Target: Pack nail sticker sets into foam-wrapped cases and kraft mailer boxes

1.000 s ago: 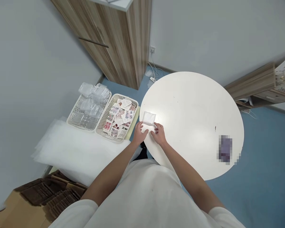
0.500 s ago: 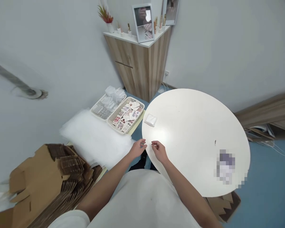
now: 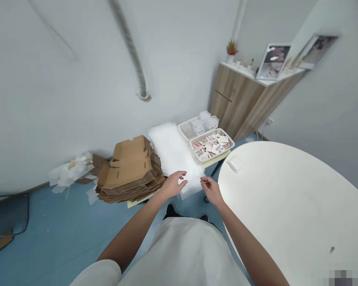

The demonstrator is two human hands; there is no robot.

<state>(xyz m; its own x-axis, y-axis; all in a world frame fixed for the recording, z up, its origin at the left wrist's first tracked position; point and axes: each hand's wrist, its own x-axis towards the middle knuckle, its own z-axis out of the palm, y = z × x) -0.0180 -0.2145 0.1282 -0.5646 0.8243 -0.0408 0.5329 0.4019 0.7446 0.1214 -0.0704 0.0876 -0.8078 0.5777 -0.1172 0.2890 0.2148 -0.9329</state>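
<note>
My left hand [image 3: 175, 185] hangs in front of a pile of thin white packing sheets [image 3: 174, 149], its thumb and fingers apart with nothing between them. Beside it to the right, my right hand [image 3: 212, 191] is held near the lower corner of the same pile, fingers loosely bent and empty. Whether either hand touches the sheets I cannot tell. Left of the sheets lies a stack of flattened brown cardboard boxes [image 3: 131, 167]. Behind them on the right stand a white basket of printed cards [image 3: 211, 146] and another basket with clear plastic packaging [image 3: 198, 124].
A round white table [image 3: 274, 190] fills the right side, with a small white packet [image 3: 234, 163] near its left edge. A wooden cabinet [image 3: 241, 99] stands in the corner. White plastic scraps [image 3: 70, 171] lie on the floor by the wall.
My view has turned left, so the table and cabinet sit farther right and the cardboard stack shows more fully. Both hands have moved from the table edge to the white sheets, still empty.
</note>
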